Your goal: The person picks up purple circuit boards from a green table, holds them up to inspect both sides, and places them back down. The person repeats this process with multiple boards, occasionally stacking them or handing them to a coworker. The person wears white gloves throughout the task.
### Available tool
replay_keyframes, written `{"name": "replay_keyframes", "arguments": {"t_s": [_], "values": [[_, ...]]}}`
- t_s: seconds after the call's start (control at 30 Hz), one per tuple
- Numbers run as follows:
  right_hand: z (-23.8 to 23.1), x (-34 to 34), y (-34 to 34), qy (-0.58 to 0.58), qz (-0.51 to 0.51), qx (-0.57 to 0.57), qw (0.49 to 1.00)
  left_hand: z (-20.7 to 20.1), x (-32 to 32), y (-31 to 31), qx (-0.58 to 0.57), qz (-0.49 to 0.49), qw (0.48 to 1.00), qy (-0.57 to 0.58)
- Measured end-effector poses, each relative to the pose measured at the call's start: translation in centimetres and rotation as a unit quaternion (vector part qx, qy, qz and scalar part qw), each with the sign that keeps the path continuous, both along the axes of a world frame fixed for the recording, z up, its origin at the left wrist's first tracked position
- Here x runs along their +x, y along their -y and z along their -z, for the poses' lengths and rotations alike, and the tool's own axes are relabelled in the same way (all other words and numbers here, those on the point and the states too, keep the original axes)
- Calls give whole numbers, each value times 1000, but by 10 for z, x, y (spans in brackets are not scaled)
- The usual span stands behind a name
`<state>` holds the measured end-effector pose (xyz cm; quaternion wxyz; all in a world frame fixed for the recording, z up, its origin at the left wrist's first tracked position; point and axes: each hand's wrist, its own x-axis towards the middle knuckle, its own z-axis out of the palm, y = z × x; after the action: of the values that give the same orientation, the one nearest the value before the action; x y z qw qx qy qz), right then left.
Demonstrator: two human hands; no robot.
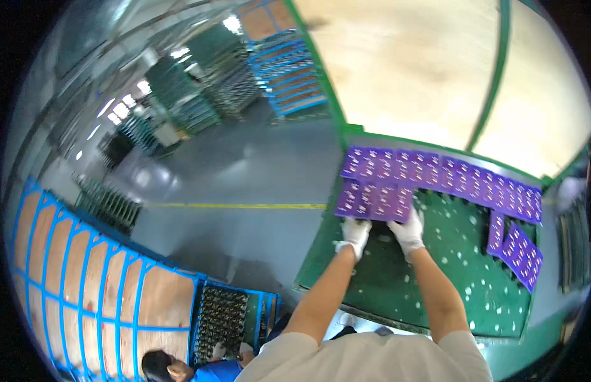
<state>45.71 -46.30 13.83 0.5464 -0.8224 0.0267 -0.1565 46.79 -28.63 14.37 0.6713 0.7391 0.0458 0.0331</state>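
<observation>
My left hand [355, 235], in a white glove, grips the near edge of a flat purple panel [374, 202] dotted with small pale marks. At that panel's near right corner my right hand [408, 232], also gloved, holds on; its fingertips are partly hidden. The panel lies against a long row of similar purple panels [461, 175] along the far side of the green table [429, 293]. A narrow purple strip [496, 232] and a tilted purple panel [519, 258] rest toward the table's right side.
Pale boards [404, 63] in a green frame rise behind the table. At the lower left, a person in blue [219, 371] works by a blue-framed rack [104, 280] and a tray of small parts [222, 318]. More racks [289, 73] stand farther off, beyond a yellow floor line [244, 205].
</observation>
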Motion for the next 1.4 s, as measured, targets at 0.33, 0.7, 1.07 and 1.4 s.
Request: {"name": "replay_keyframes", "arguments": {"t_s": [0.33, 0.7, 1.07, 1.4], "values": [[19, -135, 47, -58, -35, -27, 997, 23, -124, 51, -11, 9, 998, -61], [-40, -238, 83, -104, -11, 139, 985, -5, -219, 90, -11, 139, 990, -28], [-66, -245, 115, 41, -82, 86, 992, 19, -254, 129, 202, 171, 960, 87], [-69, -288, 143, 121, -13, 4, 992, -66, -245, 159, -135, 211, 965, 72]]}}
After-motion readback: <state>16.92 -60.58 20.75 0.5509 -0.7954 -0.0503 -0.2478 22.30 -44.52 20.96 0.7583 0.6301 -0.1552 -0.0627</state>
